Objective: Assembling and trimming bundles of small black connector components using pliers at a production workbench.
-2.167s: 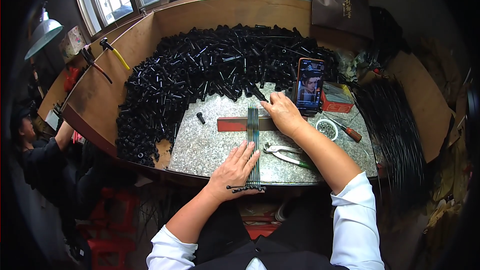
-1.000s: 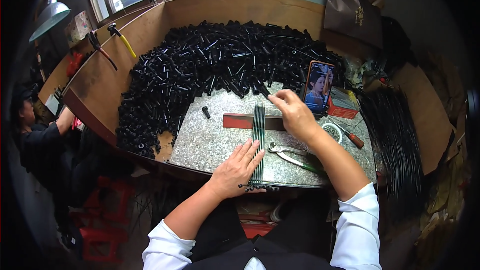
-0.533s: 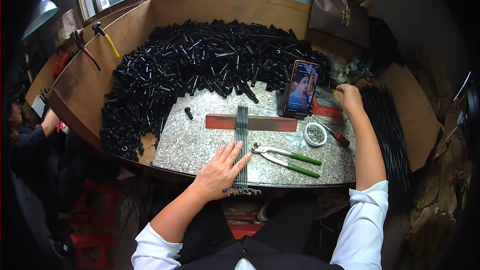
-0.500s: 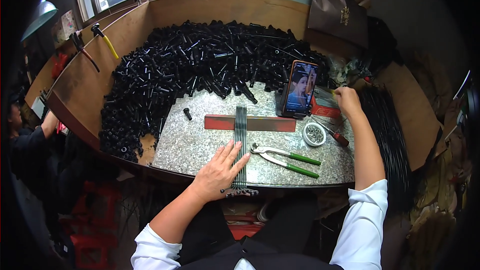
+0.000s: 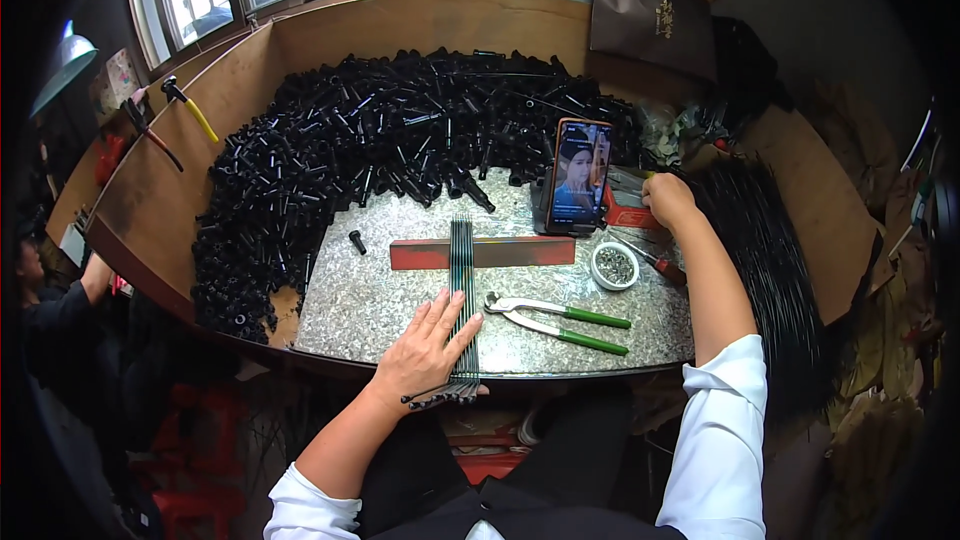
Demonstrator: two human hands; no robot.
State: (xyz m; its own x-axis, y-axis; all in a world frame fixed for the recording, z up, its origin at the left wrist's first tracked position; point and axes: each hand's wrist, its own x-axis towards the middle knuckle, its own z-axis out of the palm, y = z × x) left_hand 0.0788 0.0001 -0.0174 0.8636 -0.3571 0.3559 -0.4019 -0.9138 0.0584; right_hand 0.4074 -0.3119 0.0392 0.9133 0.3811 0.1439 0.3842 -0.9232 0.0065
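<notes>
My left hand [image 5: 418,352] lies palm down with fingers stretched out over a row of thin dark rods [image 5: 461,275]. The rods lie side by side across a red and dark bar [image 5: 430,254], and their knobbed lower ends jut past the front edge of the speckled board [image 5: 350,315]. My right hand [image 5: 668,202] is at a red box [image 5: 626,212] behind the phone, fingers pinched together; what they hold, if anything, is too small to tell. Pincers with green handles [image 5: 560,322] lie right of the rods. Beside them stands a white cup of small metal pieces [image 5: 614,267].
A propped phone [image 5: 580,178] stands at the board's back right, near a red-handled screwdriver [image 5: 664,266]. Black tubular parts [image 5: 400,120] are heaped behind, inside a wooden rim [image 5: 150,210]. Long black rods [image 5: 755,250] lie at right. Another person [image 5: 70,315] is at far left.
The view has shifted slightly, so most things sit further left. My left hand still rests on the rods, whose knobbed ends are now fanned more to the left. My right hand stays by the red box.
</notes>
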